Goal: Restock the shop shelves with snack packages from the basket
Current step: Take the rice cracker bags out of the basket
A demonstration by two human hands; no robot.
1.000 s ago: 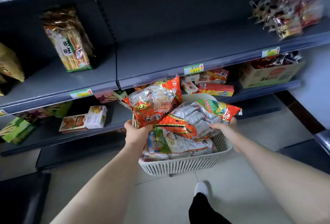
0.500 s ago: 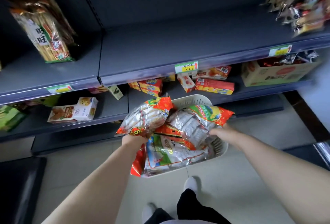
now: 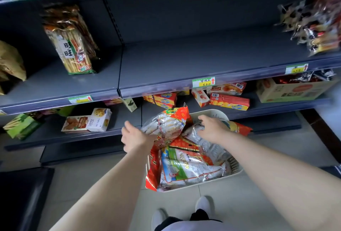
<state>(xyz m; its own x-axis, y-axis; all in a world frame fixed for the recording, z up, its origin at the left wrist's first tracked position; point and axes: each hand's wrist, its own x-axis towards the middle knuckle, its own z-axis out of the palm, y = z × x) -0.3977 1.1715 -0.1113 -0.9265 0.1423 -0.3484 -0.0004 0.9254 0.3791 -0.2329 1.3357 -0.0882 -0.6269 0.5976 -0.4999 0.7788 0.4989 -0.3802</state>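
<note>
Two hands were at the floor basket [image 3: 237,169]: left hand [image 3: 136,136] against the near-left end of the top snack package [image 3: 166,123], which angled far-right, fingers hidden, grip unclear; right hand [image 3: 212,129] spread on another package [image 3: 208,143].

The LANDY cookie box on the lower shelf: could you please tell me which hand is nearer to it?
Left. The left hand is just right of the LANDY cookie box; the right hand is farther right, over the basket.
</note>
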